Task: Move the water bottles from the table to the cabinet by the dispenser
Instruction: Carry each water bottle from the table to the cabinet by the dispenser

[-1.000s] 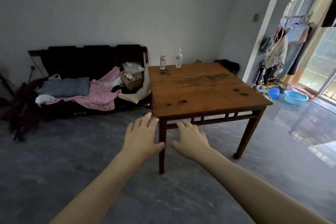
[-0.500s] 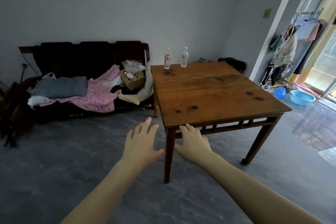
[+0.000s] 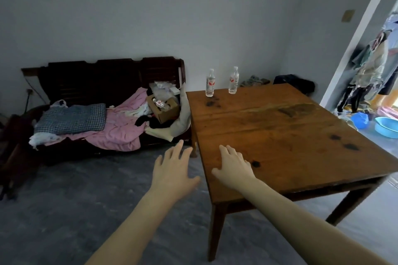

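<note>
Fingers of left hand [image 3: 172, 170] and right hand [image 3: 233, 166] are spread straight, holding nothing, at the table's [image 3: 301, 146] near left corner. Left bottle [image 3: 210, 83] and right bottle [image 3: 233, 80] stand upright at the far edge, well apart from both hands. Risk: a hasty long reach could topple either bottle off that edge

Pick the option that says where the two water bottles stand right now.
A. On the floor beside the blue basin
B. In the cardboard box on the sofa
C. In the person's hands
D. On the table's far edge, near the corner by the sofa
D: both water bottles stand upright at the far edge of the table, while the left hand and right hand are open and hold nothing.
</note>
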The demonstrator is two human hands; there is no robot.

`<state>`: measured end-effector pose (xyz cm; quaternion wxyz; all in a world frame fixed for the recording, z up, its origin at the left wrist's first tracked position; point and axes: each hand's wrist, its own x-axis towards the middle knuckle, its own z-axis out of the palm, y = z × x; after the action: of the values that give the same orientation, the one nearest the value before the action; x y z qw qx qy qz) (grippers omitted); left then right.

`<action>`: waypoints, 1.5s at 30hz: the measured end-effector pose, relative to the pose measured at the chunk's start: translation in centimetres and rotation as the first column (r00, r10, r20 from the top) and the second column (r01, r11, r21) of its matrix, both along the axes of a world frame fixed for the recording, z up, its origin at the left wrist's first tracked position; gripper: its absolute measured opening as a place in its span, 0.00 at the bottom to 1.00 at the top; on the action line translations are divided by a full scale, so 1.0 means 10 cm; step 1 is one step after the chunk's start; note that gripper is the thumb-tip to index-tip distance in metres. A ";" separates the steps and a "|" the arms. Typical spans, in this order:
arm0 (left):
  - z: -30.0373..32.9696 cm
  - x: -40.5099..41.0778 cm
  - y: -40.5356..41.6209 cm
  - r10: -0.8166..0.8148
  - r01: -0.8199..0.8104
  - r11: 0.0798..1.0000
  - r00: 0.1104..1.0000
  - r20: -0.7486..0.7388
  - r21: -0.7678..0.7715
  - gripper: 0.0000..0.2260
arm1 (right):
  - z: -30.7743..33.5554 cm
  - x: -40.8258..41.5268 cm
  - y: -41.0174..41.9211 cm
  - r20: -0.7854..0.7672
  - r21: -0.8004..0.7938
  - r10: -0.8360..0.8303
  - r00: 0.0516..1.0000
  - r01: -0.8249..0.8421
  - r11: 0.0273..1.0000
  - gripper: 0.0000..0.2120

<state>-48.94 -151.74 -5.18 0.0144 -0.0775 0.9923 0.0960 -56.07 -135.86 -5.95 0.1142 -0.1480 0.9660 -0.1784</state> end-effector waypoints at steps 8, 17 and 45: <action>-0.08 -1.19 -0.77 0.022 -0.022 1.000 1.000 -0.005 0.010 0.39 | -0.07 -1.13 -0.75 0.019 0.020 0.025 1.000 -0.025 0.999 0.37; -0.03 -2.67 -1.83 -0.048 0.048 0.998 0.999 -0.007 0.035 0.39 | 0.00 -2.51 -1.85 0.022 0.021 -0.037 0.999 0.037 0.999 0.37; -0.43 -7.68 -2.45 -0.303 0.309 0.951 0.938 0.170 -0.009 0.37 | -0.70 -7.01 -2.28 0.234 -0.035 -0.398 0.887 0.417 0.908 0.37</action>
<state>-125.77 -176.21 -9.44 0.1106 0.0698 0.9891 0.0680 -126.14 -158.69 -12.99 0.1746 0.0743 0.9483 -0.2544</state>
